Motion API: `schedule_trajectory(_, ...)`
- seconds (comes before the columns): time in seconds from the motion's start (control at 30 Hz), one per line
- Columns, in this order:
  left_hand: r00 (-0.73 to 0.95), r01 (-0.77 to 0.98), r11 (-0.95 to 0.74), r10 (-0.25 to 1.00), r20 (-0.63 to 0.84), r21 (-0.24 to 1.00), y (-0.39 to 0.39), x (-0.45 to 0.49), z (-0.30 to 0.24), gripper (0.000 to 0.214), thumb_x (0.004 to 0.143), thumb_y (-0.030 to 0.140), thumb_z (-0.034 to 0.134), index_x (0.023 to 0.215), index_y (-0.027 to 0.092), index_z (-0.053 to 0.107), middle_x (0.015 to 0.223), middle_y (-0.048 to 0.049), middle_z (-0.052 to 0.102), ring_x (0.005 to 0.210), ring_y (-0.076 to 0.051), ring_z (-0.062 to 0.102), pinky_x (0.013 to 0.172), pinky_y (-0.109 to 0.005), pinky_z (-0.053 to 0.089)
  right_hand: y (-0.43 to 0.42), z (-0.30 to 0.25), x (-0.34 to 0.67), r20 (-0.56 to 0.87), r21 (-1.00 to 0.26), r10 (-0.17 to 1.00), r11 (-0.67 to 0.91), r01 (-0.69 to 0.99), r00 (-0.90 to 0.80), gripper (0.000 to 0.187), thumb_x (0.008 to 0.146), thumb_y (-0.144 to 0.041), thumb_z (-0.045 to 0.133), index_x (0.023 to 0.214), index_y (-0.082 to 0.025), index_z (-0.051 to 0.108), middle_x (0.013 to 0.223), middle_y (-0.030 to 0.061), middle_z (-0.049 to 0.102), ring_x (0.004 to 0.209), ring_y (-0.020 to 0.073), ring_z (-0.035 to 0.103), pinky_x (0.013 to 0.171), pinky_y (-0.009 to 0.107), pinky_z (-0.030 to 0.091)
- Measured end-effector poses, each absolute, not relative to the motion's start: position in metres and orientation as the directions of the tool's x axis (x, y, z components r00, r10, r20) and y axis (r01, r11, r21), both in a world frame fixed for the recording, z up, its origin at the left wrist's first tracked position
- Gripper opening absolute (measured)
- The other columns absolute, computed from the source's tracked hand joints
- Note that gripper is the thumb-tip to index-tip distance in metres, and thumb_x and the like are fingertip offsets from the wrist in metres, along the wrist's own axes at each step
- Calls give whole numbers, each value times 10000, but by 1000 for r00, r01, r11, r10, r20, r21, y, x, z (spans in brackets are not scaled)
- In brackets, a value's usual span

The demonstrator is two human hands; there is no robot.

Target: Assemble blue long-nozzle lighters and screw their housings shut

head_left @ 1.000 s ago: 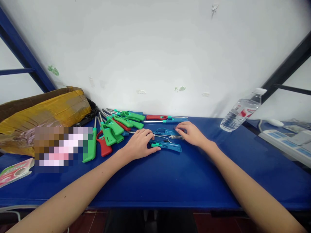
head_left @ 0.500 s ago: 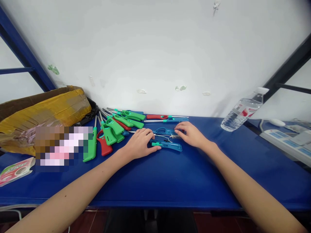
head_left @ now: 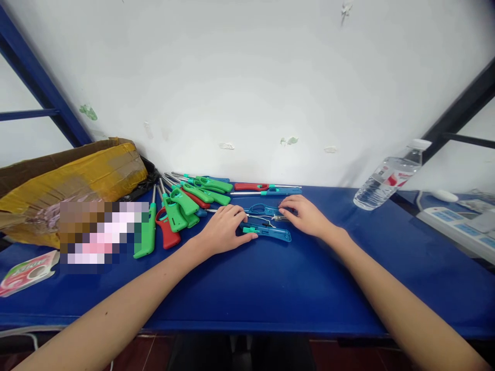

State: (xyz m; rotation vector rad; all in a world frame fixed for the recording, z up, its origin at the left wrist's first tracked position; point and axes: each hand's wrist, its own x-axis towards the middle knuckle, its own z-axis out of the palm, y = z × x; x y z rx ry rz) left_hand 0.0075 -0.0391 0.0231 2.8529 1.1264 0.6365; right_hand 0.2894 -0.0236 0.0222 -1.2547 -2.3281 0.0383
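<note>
A blue gas lighter lies opened up on the blue table: a half shell with a trigger loop (head_left: 263,208) at the back, and another half shell (head_left: 273,234) with a teal trigger nearer me. A thin white wire (head_left: 266,224) runs between them. My left hand (head_left: 223,228) is curled over their left ends, its thumb by the front half shell and its fingers on the metal tube, whose grip is partly hidden. At the right end, my right hand (head_left: 307,215) has thumb and fingertips closed together beside the metal parts (head_left: 280,218); what they pinch is hidden.
Green and red lighters (head_left: 181,203) lie piled left of my hands. A red lighter (head_left: 251,186) and a blue one (head_left: 280,191) lie by the wall. A taped carton (head_left: 93,170) stands left. A tilted water bottle (head_left: 389,178) and a white power strip (head_left: 448,221) are right.
The whole view has shifted very slightly. Both hands and the lighter parts keep nearly the same places.
</note>
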Motion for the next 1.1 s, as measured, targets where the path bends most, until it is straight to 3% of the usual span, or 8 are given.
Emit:
schedule_trajectory(0.9,657,654,-743,652,378,142,-39,7,22,396,863,586,566,935,196,569,1057,-82,610,1023,-259,557,923,-415,431,-29,28,285,430,-238,762,613,753,-484,241,915,-307,528,1010,-224,733,1084,95,695,1075,281,598,961,483,480)
schedule_trajectory(1.1,655,655,-743,651,384,142,-40,8,21,404,854,592,576,918,193,553,1033,-80,609,1002,-258,556,912,-415,433,-31,32,288,372,-248,762,632,734,-530,248,899,-363,561,1014,-238,741,1101,98,673,1069,279,598,951,467,487)
